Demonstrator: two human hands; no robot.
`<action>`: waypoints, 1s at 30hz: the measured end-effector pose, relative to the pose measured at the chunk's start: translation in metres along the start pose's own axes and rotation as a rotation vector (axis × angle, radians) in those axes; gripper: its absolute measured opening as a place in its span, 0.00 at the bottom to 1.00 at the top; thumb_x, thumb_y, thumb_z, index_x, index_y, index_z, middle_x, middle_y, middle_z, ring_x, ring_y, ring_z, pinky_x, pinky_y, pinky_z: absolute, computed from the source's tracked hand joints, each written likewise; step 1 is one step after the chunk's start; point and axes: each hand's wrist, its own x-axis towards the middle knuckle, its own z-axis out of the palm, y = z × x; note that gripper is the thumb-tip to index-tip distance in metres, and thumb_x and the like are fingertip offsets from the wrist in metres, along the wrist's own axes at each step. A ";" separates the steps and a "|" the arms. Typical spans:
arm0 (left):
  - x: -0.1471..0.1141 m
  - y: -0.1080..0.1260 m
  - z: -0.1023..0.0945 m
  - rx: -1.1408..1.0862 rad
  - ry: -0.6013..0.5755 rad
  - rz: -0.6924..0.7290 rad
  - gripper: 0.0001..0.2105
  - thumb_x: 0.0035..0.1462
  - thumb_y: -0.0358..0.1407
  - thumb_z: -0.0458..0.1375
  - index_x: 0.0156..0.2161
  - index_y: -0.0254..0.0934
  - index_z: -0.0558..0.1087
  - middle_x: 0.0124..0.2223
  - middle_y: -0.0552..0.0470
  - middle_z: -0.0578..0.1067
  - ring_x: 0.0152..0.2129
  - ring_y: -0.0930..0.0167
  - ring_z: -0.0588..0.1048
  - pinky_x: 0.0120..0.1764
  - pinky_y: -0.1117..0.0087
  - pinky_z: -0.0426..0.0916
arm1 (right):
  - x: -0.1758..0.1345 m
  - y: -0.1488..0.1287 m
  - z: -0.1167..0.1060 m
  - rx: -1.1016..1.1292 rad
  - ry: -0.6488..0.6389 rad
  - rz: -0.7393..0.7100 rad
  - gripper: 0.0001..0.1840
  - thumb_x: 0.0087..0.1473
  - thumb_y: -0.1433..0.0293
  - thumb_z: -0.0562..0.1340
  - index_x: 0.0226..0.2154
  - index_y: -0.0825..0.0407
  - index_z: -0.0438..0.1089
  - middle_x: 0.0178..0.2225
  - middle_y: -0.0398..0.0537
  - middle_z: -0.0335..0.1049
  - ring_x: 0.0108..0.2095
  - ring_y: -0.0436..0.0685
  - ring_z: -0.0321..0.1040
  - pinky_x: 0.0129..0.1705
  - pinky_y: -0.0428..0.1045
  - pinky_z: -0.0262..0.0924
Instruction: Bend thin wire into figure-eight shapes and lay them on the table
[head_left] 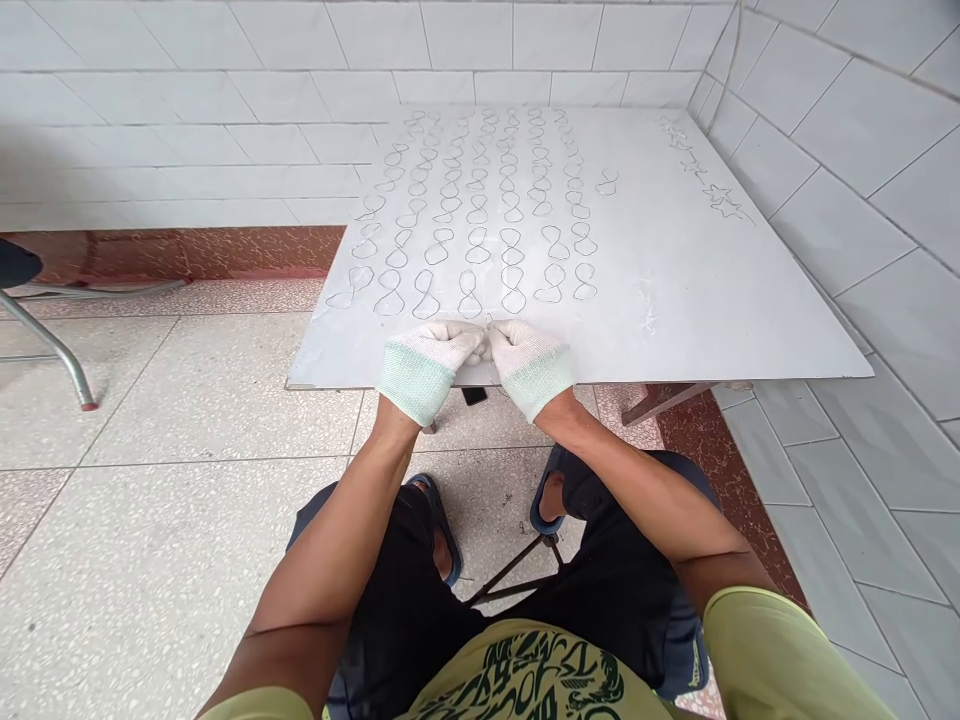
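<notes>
head view, the only one:

- both hands gloved, lower middle of the frame, at the near edge of the surface (712,320). left hand (442,348) and right hand (521,350) meet there, tips touching or almost.
- fingers on both sides are pinched, grasping a thin wire (490,372). a bit of it sticks up past the fingertips, more hangs down between the hands at the edge. most of it is hidden by the gloves, so can't tell what shape it has.
- done: a big batch of eights (478,207) lies flat in about seven columns, from upper middle of the frame down to just beyond the hands. loops look formed on most. proportions vary a bit, some lean, front left ones look looser. far rows too small to check for joined ends.
- one stray loop (607,182) sits right of the columns, apart from them; shape looks rougher.
- separate group: stars (725,200) in a loose line at upper right, along the far right side of the surface, some overlapping. look finished too, as far as the view resolves.
- pale marks (646,305) right of the front row, too faint to identify.
- left: the wire in hand isn't laid down with the others. my read is it's mid-shaping. no stock of unbent wire that i can make out, so can't give a remaining count. judging by the filled columns, the batch is well along.
</notes>
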 end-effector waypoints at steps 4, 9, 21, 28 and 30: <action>0.000 -0.003 -0.001 0.014 0.018 -0.016 0.11 0.53 0.44 0.68 0.25 0.41 0.79 0.30 0.47 0.82 0.31 0.66 0.78 0.39 0.67 0.75 | -0.002 -0.001 0.000 -0.045 0.022 -0.004 0.21 0.75 0.60 0.55 0.30 0.46 0.70 0.31 0.43 0.77 0.35 0.55 0.73 0.38 0.50 0.61; 0.000 -0.001 -0.001 0.028 0.079 -0.015 0.10 0.54 0.42 0.67 0.27 0.39 0.81 0.31 0.46 0.84 0.31 0.66 0.79 0.37 0.68 0.75 | -0.003 -0.002 0.001 -0.097 0.017 -0.018 0.17 0.75 0.62 0.56 0.34 0.46 0.73 0.37 0.44 0.80 0.40 0.57 0.77 0.41 0.51 0.64; -0.002 -0.006 0.002 0.021 0.153 0.022 0.09 0.58 0.43 0.68 0.32 0.39 0.83 0.36 0.47 0.87 0.37 0.64 0.83 0.44 0.66 0.78 | -0.005 0.001 0.001 -0.163 -0.007 -0.072 0.22 0.78 0.59 0.52 0.36 0.47 0.74 0.37 0.45 0.79 0.40 0.57 0.75 0.43 0.51 0.63; 0.003 -0.007 0.004 0.079 0.175 0.021 0.11 0.61 0.44 0.65 0.36 0.38 0.84 0.35 0.48 0.86 0.35 0.65 0.82 0.41 0.67 0.77 | -0.004 -0.001 0.001 -0.199 -0.009 -0.079 0.21 0.79 0.62 0.53 0.36 0.48 0.75 0.37 0.45 0.79 0.40 0.56 0.74 0.44 0.51 0.62; 0.003 -0.007 0.003 0.047 0.163 -0.012 0.12 0.61 0.45 0.66 0.38 0.37 0.84 0.37 0.47 0.86 0.37 0.64 0.83 0.42 0.67 0.77 | -0.004 0.002 0.002 -0.169 -0.001 -0.106 0.20 0.79 0.63 0.53 0.38 0.48 0.76 0.39 0.45 0.81 0.42 0.57 0.76 0.46 0.51 0.63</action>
